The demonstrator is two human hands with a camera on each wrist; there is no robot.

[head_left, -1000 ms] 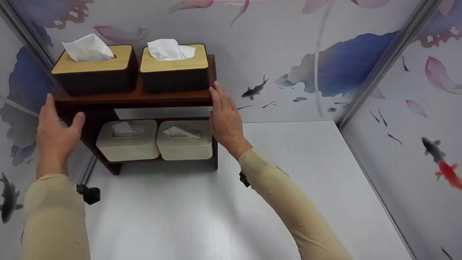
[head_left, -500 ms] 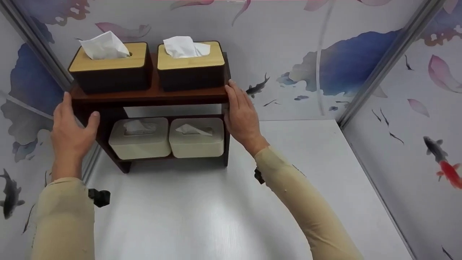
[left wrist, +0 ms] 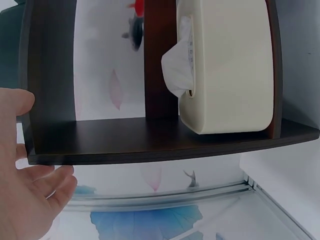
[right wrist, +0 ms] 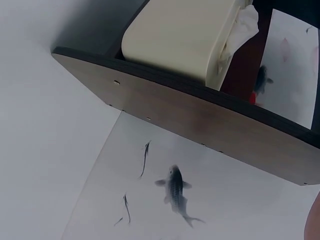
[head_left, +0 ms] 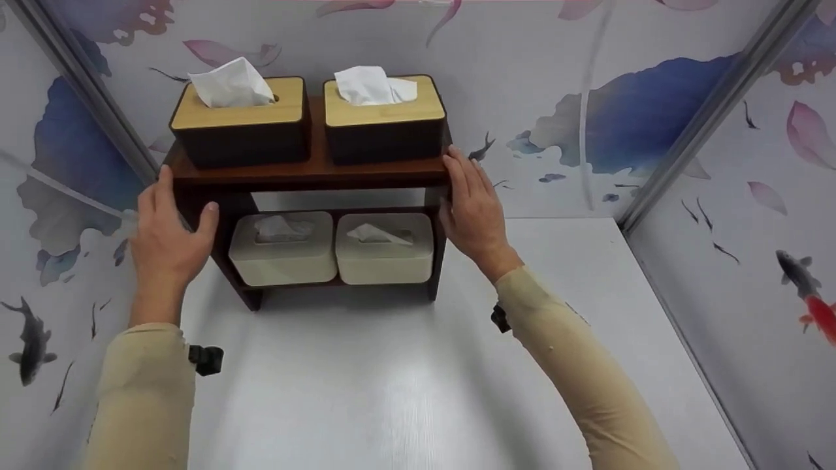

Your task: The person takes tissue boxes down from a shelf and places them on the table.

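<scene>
A dark brown two-tier wooden shelf [head_left: 313, 176] stands against the back wall. Two black tissue boxes, the left one [head_left: 241, 140] and the right one [head_left: 385, 137], sit on its top board with bamboo lids and white tissues poking out. Below are two cream tissue boxes, left [head_left: 284, 264] and right [head_left: 385, 264]. My left hand [head_left: 166, 235] lies at the top left corner, fingers along the outer side, thumb spread at the front edge. My right hand [head_left: 477, 212] rests its extended fingers against the top right side; only a sliver shows in the right wrist view.
The shelf stands on a white surface [head_left: 366, 391]. Printed panels with fish and petals enclose it: a back wall [head_left: 509, 65], a left wall [head_left: 39, 163] and a right wall [head_left: 738, 307]. A metal corner post [head_left: 104, 111] rises just left of the shelf.
The shelf has slid to the right with all its tissue boxes, both hands moving along at its sides. A wider gap now shows between it and the left wall.
</scene>
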